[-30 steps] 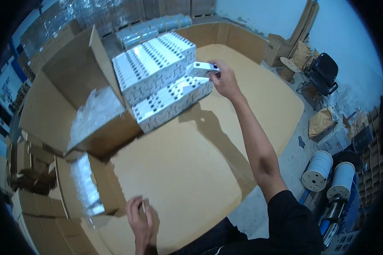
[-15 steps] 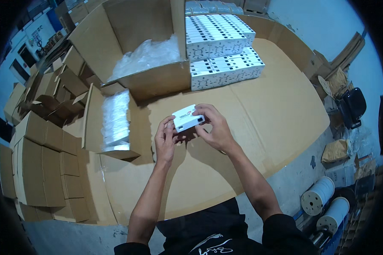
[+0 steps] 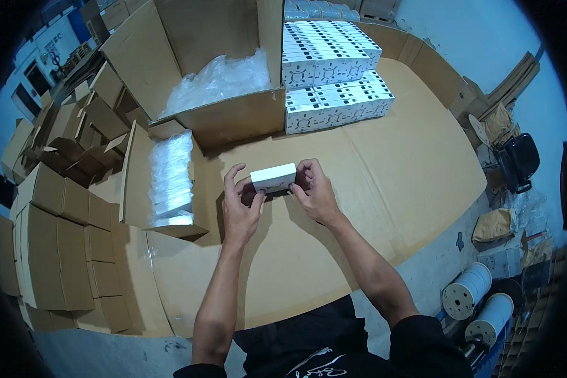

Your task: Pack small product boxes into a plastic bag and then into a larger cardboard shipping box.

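A small white box (image 3: pixel 273 177) is held over the cardboard-covered table, its plain white long side turned up and its printed face toward me. My left hand (image 3: pixel 238 211) has the left end between thumb and fingers, with the index finger lifted off. The right end is gripped by my right hand (image 3: pixel 317 196), thumb in front and fingers at the side and behind. To the left of my hands stands an open carton (image 3: pixel 200 214), packed with a row of bubble-wrapped items (image 3: pixel 171 176).
Beyond my hands, a large open carton (image 3: pixel 233 120) holds clear bubble wrap (image 3: pixel 217 82). Stacks of white patterned boxes (image 3: pixel 337 112) stand to its right. Folded brown cartons (image 3: pixel 47 246) are piled at the left. Cable spools (image 3: pixel 466 290) sit beside the table's right edge.
Between my hands the white box has been tipped, so its printed face now points toward me and a plain side faces up. My left index finger has lifted away.
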{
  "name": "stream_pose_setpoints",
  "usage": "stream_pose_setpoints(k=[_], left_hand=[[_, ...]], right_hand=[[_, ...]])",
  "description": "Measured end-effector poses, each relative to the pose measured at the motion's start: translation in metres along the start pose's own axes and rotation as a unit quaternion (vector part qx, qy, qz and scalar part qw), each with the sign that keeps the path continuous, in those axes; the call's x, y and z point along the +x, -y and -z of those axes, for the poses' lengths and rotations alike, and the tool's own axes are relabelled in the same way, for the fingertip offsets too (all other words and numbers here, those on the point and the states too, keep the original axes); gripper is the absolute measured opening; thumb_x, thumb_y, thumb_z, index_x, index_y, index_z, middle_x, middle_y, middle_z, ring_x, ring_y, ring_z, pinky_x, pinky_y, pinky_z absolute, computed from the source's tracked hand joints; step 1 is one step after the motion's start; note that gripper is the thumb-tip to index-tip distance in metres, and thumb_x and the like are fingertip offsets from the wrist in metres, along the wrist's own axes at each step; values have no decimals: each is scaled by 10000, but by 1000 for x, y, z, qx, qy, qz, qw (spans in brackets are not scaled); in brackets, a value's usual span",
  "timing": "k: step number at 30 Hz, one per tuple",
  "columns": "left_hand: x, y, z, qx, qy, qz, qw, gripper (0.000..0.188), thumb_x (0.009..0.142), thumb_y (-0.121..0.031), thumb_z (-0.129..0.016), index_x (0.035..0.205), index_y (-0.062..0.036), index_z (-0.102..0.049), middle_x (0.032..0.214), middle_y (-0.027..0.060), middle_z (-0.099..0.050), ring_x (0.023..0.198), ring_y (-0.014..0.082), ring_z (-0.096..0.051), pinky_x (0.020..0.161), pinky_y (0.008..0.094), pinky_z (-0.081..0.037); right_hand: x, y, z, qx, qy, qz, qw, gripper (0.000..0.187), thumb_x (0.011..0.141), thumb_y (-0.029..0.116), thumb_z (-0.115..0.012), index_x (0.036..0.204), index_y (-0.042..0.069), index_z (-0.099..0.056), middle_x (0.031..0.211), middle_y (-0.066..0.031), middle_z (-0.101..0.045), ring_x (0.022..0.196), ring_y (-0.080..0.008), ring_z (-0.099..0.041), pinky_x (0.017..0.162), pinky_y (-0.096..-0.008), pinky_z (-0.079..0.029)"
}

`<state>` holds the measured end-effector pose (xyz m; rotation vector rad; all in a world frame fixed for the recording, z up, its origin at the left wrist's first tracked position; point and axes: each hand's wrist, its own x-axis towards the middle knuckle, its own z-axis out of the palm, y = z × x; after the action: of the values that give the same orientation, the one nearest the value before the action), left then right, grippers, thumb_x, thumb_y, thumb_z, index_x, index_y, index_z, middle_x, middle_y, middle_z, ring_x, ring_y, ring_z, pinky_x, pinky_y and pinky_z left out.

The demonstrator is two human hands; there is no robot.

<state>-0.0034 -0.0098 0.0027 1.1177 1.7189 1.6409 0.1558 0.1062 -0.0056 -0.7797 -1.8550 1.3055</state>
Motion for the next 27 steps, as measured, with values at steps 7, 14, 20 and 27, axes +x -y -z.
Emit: stream_pose_setpoints(k=[7,14,20,27], left_hand=[[-3,-4,0,33,6,6,999,772,898,46,-707,1539,-73,-293,1264,196,-640,1196,243,-621,1054,377,-493],[-4,-17,8,26,-90,-81,992,611,1009,-260,-599,1512,-20,-349,1325,223,-582,1281,328,-558,1145,457,-398],[84,-101,0,76,-165,-164,970,299,982,-214,-630,1153,32,-636,1130,164,-658,1049,304,-648,954,416,-510],[303,-99,53,222,-158,-88,958,297,872,-246,-747,1044,-4,-726,1084,214,-735,1057,353,-696,957,432,-533]], right_hand=[[-3,7,4,-19,21,2,1000,491,874,-76,-655,1304,16,-438,1214,-191,-650,1183,-285,-667,1000,-387,-535],[-18,6,13,-189,24,72,979,625,837,-2,-667,1409,-18,-416,1377,-230,-548,1309,-386,-560,1114,-474,-455],[-27,2,27,-367,28,102,924,618,836,124,-661,1405,-20,-468,1439,-190,-510,1400,-371,-436,1188,-522,-309],[-24,14,15,-393,41,45,917,561,824,166,-637,1353,36,-505,1488,-154,-470,1445,-367,-387,1216,-567,-243]])
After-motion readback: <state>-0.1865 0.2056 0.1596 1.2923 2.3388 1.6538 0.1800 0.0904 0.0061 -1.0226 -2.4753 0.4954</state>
